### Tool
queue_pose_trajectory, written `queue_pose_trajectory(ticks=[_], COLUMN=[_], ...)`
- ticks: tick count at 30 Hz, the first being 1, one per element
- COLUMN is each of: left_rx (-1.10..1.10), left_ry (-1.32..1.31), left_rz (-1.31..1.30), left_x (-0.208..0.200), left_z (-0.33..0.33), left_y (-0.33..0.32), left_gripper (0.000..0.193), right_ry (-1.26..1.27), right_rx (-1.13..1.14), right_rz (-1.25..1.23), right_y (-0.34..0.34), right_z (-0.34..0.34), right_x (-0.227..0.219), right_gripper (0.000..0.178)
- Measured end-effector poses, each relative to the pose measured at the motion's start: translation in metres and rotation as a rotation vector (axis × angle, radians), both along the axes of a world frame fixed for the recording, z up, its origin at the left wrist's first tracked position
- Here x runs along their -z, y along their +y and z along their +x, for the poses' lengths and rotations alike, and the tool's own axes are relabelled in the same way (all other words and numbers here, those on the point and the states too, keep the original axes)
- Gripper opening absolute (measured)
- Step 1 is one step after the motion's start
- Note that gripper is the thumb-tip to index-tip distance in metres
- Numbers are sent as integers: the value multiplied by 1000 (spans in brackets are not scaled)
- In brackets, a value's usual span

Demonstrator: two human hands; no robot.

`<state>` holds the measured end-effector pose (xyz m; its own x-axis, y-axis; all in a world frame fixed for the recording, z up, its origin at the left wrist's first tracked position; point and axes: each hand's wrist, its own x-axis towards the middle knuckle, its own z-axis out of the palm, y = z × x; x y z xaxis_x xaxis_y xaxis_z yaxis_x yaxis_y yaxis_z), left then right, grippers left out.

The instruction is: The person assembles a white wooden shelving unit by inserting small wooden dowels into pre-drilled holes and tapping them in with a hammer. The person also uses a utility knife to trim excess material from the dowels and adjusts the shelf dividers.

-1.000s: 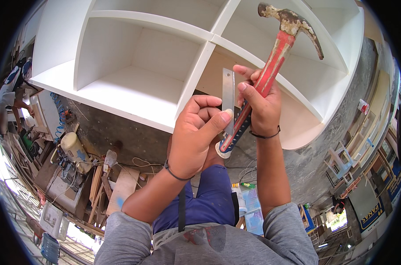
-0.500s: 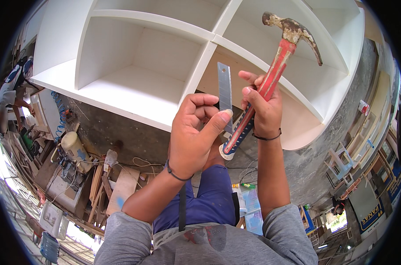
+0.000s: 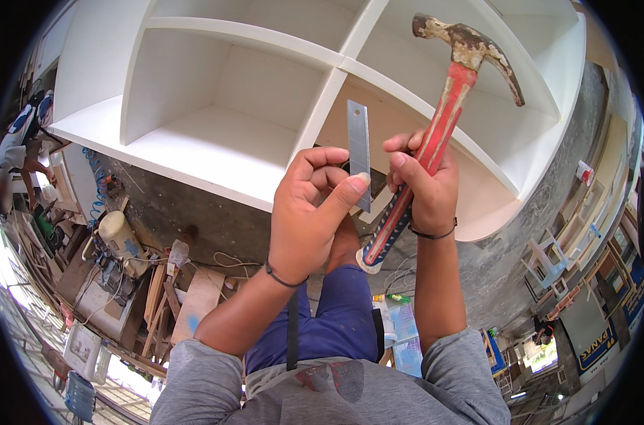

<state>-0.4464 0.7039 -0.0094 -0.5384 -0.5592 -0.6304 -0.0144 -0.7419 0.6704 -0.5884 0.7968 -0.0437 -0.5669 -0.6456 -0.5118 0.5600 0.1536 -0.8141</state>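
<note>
- Wht shelf unit (image 3: 194, 145) w/ open compartments took up the upper ctr of frame.
- Cream tank (image 3: 120, 230) sat mid-left of frame.
- Worn hammer (image 3: 441, 131), red/navy handle, ran diag. rt of ctr: claw head upper rt, butt end down nr ctr.
- R hand (image 3: 435, 188), rt of ctr, had fingers wrapped round the hammer's handle abt midway.
- L hand (image 3: 306, 205), nr ctr, pinched the blade btwn thumb & bent fingers; exact contact partly hidden.
- Flat metal blade (image 3: 359, 145), ctr of frame, stood nearly upright, holed end up, apart from hammer.
- Dark L band (image 3: 283, 277) & dark R band (image 3: 434, 234) circled the wrists.
</note>
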Motion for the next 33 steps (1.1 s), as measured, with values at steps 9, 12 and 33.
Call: queue_pose_trajectory(ticks=[9,12,33], left_rx=[3,13,-86], left_ry=[105,145,217], left_rz=[107,126,362], left_x=[8,8,15], left_z=[4,5,12], left_y=[3,5,1], left_gripper=[34,35,30], right_ry=[-120,-114,-42], right_rx=[-10,-33,-29], right_rz=[-77,-68,-23], right_y=[-1,0,5], right_z=[15,15,20], right_x=[-11,-12,-9], right_gripper=[30,32,33])
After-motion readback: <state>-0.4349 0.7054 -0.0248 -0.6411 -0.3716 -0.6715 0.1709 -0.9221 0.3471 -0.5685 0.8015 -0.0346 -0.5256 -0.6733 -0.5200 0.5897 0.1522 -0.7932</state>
